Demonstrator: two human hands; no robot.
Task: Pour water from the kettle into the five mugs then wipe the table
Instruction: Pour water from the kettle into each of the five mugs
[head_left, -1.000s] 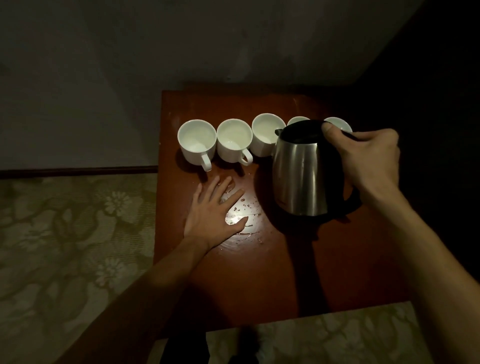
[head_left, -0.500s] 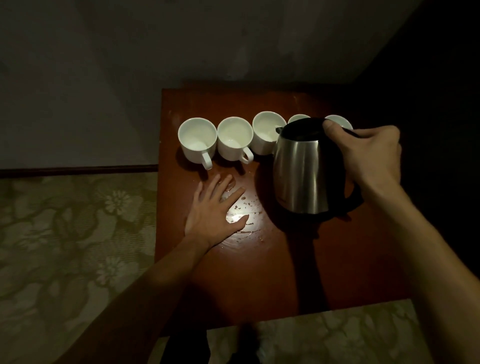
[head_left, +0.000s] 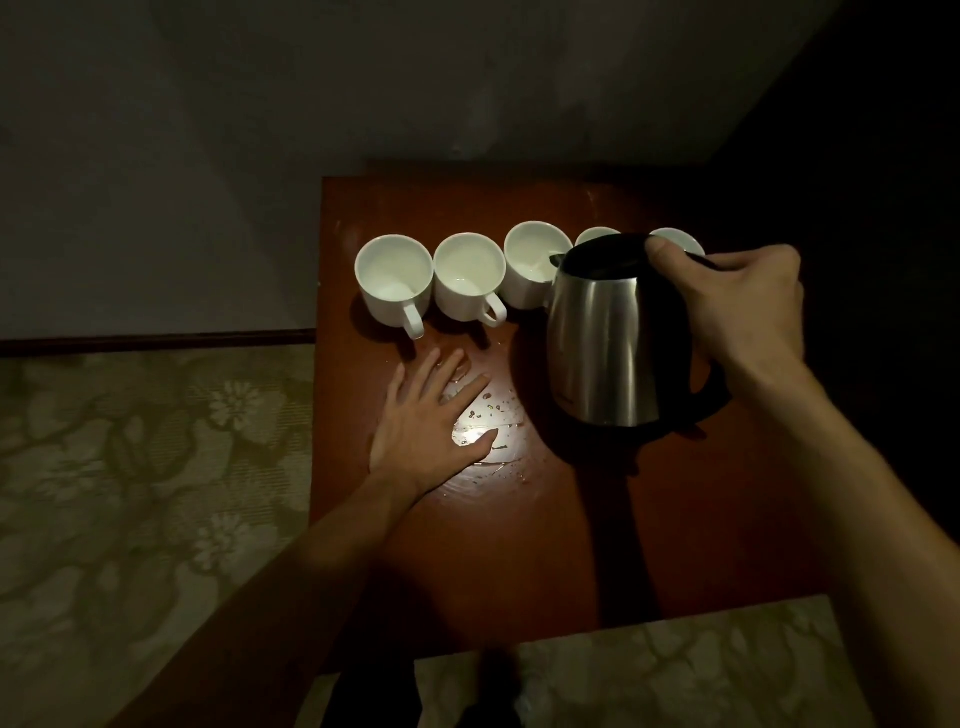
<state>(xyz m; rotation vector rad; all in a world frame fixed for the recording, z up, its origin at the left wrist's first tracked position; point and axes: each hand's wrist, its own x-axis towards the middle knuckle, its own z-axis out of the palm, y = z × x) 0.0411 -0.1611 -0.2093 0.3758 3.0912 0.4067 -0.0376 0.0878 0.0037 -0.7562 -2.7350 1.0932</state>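
Observation:
Several white mugs stand in a row at the back of the red-brown table (head_left: 519, 545): the leftmost mug (head_left: 393, 280), a second mug (head_left: 468, 275), a third mug (head_left: 530, 262), and two more, a fourth mug (head_left: 595, 236) and a fifth mug (head_left: 675, 240), mostly hidden behind the kettle. My right hand (head_left: 737, 306) grips the black handle of the steel kettle (head_left: 608, 338), thumb on the lid, spout at the third mug's rim. My left hand (head_left: 431, 421) lies flat on the table with spread fingers, beside a patch of spilled water (head_left: 493, 426).
The table stands in a dim corner against a grey wall (head_left: 260, 130). A floral patterned floor (head_left: 130, 467) lies to the left and in front of the table. The right side is in deep shadow.
The kettle has shifted slightly up and toward the mugs in my right hand. My left hand has stayed flat on the table.

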